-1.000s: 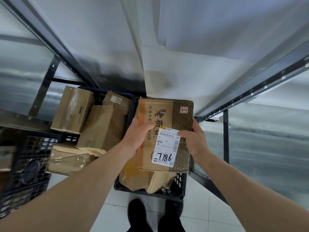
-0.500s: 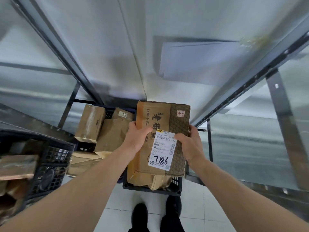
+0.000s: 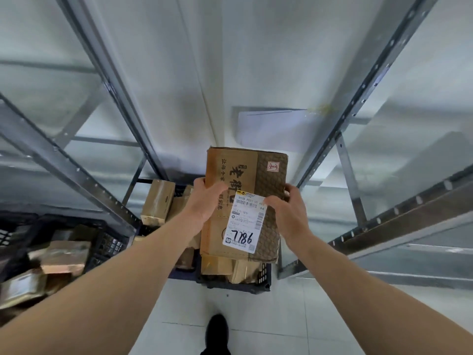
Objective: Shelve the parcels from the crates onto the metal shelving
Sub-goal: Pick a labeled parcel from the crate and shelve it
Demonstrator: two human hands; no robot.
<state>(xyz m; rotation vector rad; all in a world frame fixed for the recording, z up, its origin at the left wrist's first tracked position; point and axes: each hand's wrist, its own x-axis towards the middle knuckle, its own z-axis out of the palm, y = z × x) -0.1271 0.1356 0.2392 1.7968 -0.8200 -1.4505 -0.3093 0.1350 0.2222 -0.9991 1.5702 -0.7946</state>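
Note:
I hold a flat brown cardboard parcel (image 3: 245, 175) upright in front of me, above the floor crate. It carries black printed characters and a white shipping label reading 7186. My left hand (image 3: 206, 201) grips its left edge, thumb on the front face. My right hand (image 3: 289, 213) grips the right edge, thumb over the label's top corner. Below it stands a dark plastic crate (image 3: 240, 284) with several more brown parcels (image 3: 157, 201). Metal shelving (image 3: 363, 98) rises on the right, and another shelving frame (image 3: 84, 180) on the left.
A second black crate (image 3: 110, 242) with taped parcels (image 3: 64, 254) sits at the left, partly under the left shelf rail. A white flat parcel (image 3: 271, 126) lies on a shelf ahead. White tiled floor and my black shoe (image 3: 217, 331) are below.
Both hands have lifted the labelled parcel higher, away from the crate. My view has tilted up, so the crates have dropped lower and more shelving shows.

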